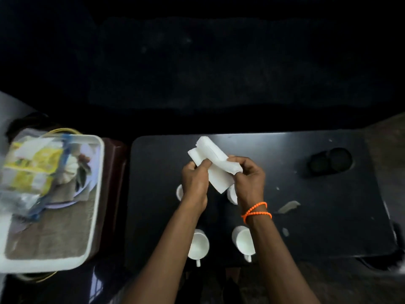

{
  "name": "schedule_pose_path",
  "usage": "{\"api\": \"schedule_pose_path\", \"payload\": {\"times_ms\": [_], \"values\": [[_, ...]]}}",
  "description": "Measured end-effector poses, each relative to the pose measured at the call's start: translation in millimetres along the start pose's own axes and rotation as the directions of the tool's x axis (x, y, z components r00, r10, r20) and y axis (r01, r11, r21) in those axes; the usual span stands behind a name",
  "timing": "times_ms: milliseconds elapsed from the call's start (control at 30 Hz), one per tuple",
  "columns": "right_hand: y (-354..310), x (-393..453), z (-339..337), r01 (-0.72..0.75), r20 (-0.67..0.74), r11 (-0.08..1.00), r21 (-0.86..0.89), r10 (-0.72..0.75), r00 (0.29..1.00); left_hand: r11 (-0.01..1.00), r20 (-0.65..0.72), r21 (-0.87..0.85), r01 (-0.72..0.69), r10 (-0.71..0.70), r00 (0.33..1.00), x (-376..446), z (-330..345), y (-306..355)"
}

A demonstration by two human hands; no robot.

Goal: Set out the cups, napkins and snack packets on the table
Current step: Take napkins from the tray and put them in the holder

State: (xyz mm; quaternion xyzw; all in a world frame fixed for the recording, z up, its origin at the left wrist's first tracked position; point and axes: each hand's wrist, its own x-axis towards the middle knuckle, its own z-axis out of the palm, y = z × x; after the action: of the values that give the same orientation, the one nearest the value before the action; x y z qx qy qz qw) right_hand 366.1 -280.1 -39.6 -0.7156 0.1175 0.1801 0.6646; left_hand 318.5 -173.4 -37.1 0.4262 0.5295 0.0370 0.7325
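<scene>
near edge of table [328,216]: two white cups [198,245] upright, handles toward the person | above table middle: left hand [195,181] and right hand [248,181] both pinch white napkins [213,165], stack between them, long axis running from far-left to near-right | left of table: tray [96,194] holding yellow snack packets [32,170]

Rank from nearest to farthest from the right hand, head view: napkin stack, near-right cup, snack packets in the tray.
From the right hand:
1. Napkin stack: held in both hands, above the table's middle.
2. Near-right cup: on the table, under the right forearm, toward the person.
3. Snack packets: in the white tray, far left, off the table.
</scene>
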Motion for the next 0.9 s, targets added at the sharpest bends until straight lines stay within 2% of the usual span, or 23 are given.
{"api": "schedule_pose_path", "payload": {"times_ms": [133, 233, 333, 467, 567, 700, 833, 900], "values": [[-2, 8, -68, -0.037, -0.211, 0.995, 0.091, 0.056, 0.976, 0.984, 0.151, 0.176, 0.038, -0.065, 0.986, -20, 60, -28], [-8, 13, -119, -0.018, -0.366, 0.996, 0.090, 0.050, 0.929, 0.951, 0.297, 0.305, 0.050, -0.145, 0.944, -30, 110, -46], [-14, 20, -166, 0.058, -0.537, 0.997, 0.054, -0.020, 0.843, 0.925, 0.381, 0.381, -0.018, -0.139, 0.914, -43, 164, -61], [-21, 36, -215, 0.139, -0.692, 0.990, 0.035, -0.076, 0.718, 0.921, 0.446, 0.380, -0.081, -0.105, 0.889, -61, 229, -77], [-30, 52, -241, 0.115, -0.707, 0.993, 0.006, -0.077, 0.703, 0.933, 0.447, 0.358, -0.028, -0.145, 0.883, -67, 265, -83], [-41, 79, -267, -0.085, -0.708, 0.985, -0.150, -0.047, 0.705, 0.918, 0.375, 0.397, 0.025, -0.187, 0.908, -62, 297, -89], [-57, 108, -281, -0.182, -0.632, 0.925, -0.334, -0.077, 0.771, 0.929, 0.330, 0.357, 0.094, -0.220, 0.918, -50, 317, -95], [-64, 121, -285, -0.198, -0.585, 0.884, -0.423, -0.100, 0.805, 0.931, 0.324, 0.356, 0.083, -0.207, 0.923, -42, 324, -99]]}}
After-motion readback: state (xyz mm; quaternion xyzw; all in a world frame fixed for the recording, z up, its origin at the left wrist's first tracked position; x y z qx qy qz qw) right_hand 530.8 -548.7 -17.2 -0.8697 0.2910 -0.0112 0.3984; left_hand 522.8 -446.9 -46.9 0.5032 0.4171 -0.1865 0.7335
